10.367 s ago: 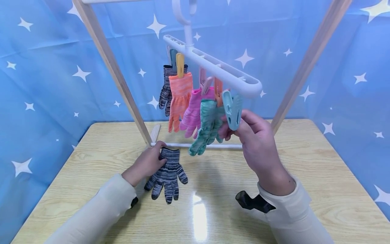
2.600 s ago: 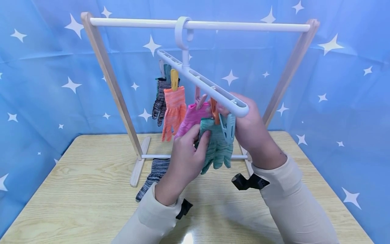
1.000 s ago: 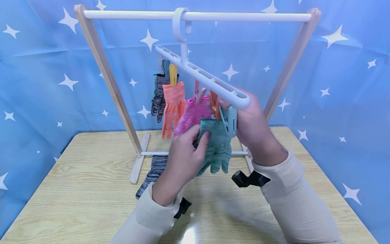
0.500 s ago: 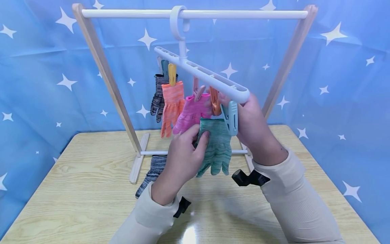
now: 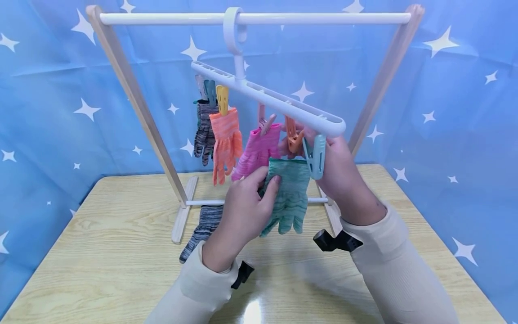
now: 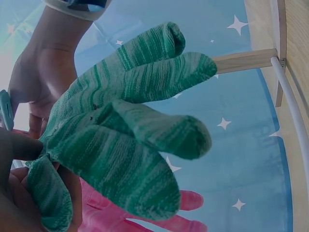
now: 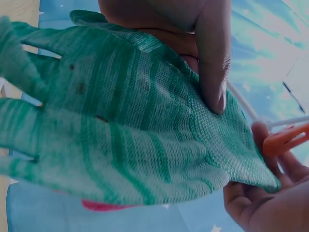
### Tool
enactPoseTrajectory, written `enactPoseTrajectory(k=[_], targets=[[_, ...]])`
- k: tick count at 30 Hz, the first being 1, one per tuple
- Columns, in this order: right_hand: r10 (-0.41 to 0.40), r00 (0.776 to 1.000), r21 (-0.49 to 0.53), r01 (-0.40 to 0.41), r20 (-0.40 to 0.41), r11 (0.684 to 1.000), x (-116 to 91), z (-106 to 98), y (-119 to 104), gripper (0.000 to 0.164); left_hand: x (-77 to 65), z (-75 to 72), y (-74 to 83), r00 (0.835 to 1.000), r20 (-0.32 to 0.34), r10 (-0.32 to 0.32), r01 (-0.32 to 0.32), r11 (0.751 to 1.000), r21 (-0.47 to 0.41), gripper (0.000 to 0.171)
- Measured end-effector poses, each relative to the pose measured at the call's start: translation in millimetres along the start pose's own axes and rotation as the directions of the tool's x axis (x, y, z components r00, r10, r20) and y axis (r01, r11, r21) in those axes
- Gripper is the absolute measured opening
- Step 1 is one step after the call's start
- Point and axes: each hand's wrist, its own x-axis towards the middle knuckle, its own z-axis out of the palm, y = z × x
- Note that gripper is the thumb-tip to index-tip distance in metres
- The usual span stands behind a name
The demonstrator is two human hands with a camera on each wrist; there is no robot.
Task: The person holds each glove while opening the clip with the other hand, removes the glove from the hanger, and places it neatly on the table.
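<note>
My left hand (image 5: 247, 204) pinches the green striped glove (image 5: 289, 189) by the left side of its cuff, thumb in front. In the right wrist view, that thumb presses flat on the knit of the glove (image 7: 125, 106). My right hand (image 5: 337, 175) grips an orange clothespin (image 5: 293, 137) under the white hanger (image 5: 279, 105), its fingers partly hidden behind. The glove's cuff sits just below this clothespin. A light blue clothespin (image 5: 317, 157) hangs alongside and overlaps the cuff's right edge. Behind the left hand, a pink glove (image 5: 259, 148) hangs from a pink clothespin (image 5: 266, 123).
An orange glove (image 5: 225, 144) on a yellow clothespin (image 5: 222, 100) and a dark striped glove (image 5: 204, 135) hang farther back. The hanger hooks over the white rail (image 5: 323, 19) of a wooden-legged rack. A grey-black glove (image 5: 204, 227) lies on the table (image 5: 101, 252).
My left hand has left the grey-black glove and taken the green glove's cuff. The green glove has come down from the orange clothespin. The hanger has swung slightly.
</note>
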Motion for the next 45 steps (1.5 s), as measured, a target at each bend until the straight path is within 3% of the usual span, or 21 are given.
enactPoseTrajectory(k=[4,11,15,19,25,31,32,34,38,41,45], targets=[[0.034,0.999,0.012,-0.034,-0.012,0.999,-5.6,-6.9,4.4,0.037,0.2,1.1,-1.1,1.000,0.015,0.000,0.000,1.000,-0.011,0.021],[0.111,0.986,-0.099,-0.124,-0.127,0.987,-17.9,-28.7,16.6,0.045,-0.3,1.9,-1.9,0.999,0.030,0.017,-0.016,1.000,-0.010,0.020],[0.072,0.978,-0.139,-0.100,-0.194,0.985,-29.5,-43.0,29.3,0.035,-0.4,2.7,-1.9,0.999,0.038,0.017,-0.017,1.000,0.002,0.025],[0.026,0.960,-0.102,-0.057,-0.277,0.993,-40.8,-56.1,41.5,0.028,0.0,2.2,-1.3,0.999,0.039,0.018,-0.018,1.000,0.009,0.030],[0.052,0.900,-0.050,-0.082,-0.432,0.995,-55.7,-78.5,54.2,0.026,0.8,2.3,-1.7,0.999,0.037,0.029,-0.030,1.000,0.002,0.033],[0.117,0.781,-0.056,-0.190,-0.613,0.980,-65.6,-102.3,73.7,0.007,1.0,2.6,-3.8,0.999,0.046,0.030,-0.030,1.000,0.008,0.033],[0.131,0.770,-0.089,-0.237,-0.625,0.967,-67.0,-106.7,77.4,0.003,1.1,2.5,-4.4,0.998,0.050,0.025,-0.025,1.000,0.007,0.033],[0.174,0.766,-0.183,-0.357,-0.619,0.916,-69.2,-115.4,85.1,0.018,1.0,2.1,-6.7,0.998,0.064,0.004,-0.004,1.000,-0.006,0.035],[0.293,0.807,-0.376,-0.518,-0.512,0.769,-71.7,-130.5,99.2,0.054,-0.4,1.3,-15.3,0.992,0.105,-0.070,0.074,0.996,-0.041,0.037],[0.359,0.825,-0.408,-0.537,-0.436,0.738,-72.0,-137.8,108.3,0.065,-1.3,1.7,-24.0,0.983,0.138,-0.119,0.128,0.990,-0.059,0.036],[0.406,0.824,-0.414,-0.554,-0.394,0.722,-71.9,-142.9,116.8,0.066,-1.2,3.1,-36.9,0.970,0.184,-0.161,0.178,0.980,-0.084,0.033]])
